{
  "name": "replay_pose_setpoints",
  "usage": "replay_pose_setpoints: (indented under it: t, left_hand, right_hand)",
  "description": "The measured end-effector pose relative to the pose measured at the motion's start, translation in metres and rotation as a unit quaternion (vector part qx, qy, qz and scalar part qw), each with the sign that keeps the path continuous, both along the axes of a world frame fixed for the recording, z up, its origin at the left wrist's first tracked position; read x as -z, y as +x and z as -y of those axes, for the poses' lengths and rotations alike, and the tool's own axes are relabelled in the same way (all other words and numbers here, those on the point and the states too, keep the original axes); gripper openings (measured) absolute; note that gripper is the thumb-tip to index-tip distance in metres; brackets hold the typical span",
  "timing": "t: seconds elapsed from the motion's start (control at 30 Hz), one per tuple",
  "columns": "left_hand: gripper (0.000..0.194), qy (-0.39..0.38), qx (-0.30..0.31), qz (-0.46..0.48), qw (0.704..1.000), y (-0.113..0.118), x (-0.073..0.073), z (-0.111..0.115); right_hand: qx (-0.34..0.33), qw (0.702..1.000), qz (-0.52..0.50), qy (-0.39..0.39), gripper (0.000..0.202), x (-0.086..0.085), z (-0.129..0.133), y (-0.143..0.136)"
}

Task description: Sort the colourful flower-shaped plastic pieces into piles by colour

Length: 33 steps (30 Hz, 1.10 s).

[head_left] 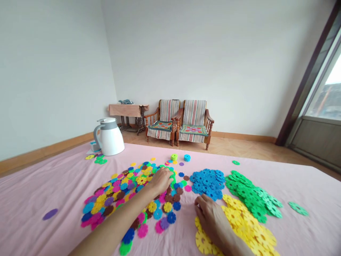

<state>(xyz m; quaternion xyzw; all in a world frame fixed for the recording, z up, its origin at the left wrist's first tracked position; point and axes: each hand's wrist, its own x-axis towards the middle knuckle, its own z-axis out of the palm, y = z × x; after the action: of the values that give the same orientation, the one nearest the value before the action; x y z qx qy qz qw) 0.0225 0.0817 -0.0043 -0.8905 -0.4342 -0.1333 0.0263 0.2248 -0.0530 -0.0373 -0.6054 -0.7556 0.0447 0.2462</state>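
My left hand (161, 180) reaches over the right part of a mixed heap of colored flower-shaped plastic discs (119, 193). Its fingers curl down beside some green discs, and the fingertips are partly hidden. My right hand (210, 215) is low over the cloth, at the left edge of a pile of yellow discs (243, 224) and just in front of a pile of blue discs (207, 183). Its fingers are bent together; whatever they may hold is hidden. Behind the yellow pile spreads a pile of green discs (252, 195).
A pink cloth (298, 181) covers the surface. Small lime-green (174, 157) and light-blue disc stacks (187, 158) stand behind the heap. A white jug (110, 138) is at the back left. Loose discs include a purple one (50, 214) and a green one (298, 208).
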Motion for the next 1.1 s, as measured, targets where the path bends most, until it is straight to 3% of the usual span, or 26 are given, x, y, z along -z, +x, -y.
replay_pose_setpoints:
  t: [0.27,0.53,0.67,0.9,1.0,1.1]
  left_hand:
    - [0.006,-0.007,-0.039,-0.008,0.999,0.012,0.009,-0.033]
    - [0.010,-0.004,-0.078,0.015,0.997,0.010,0.012,-0.043]
    - [0.008,-0.006,-0.090,0.025,0.996,0.014,0.005,-0.040]
    - [0.022,0.016,-0.109,0.112,0.988,0.015,-0.014,-0.009]
    - [0.024,-0.063,-0.043,0.211,0.975,0.020,-0.012,0.024]
    - [0.024,-0.187,0.028,0.331,0.924,0.028,-0.009,0.061]
  right_hand:
    - [0.001,1.000,-0.005,0.001,0.023,0.002,-0.001,0.000]
    - [0.006,1.000,0.002,0.014,0.023,0.003,-0.001,0.000]
    - [0.010,1.000,0.014,0.021,0.022,0.001,-0.001,-0.001]
    - [0.010,1.000,0.008,0.021,0.023,0.002,-0.002,0.000]
    - [0.018,0.998,-0.044,0.045,0.023,0.001,-0.003,0.001]
    - [0.014,0.987,-0.145,0.061,0.021,-0.005,-0.002,-0.004]
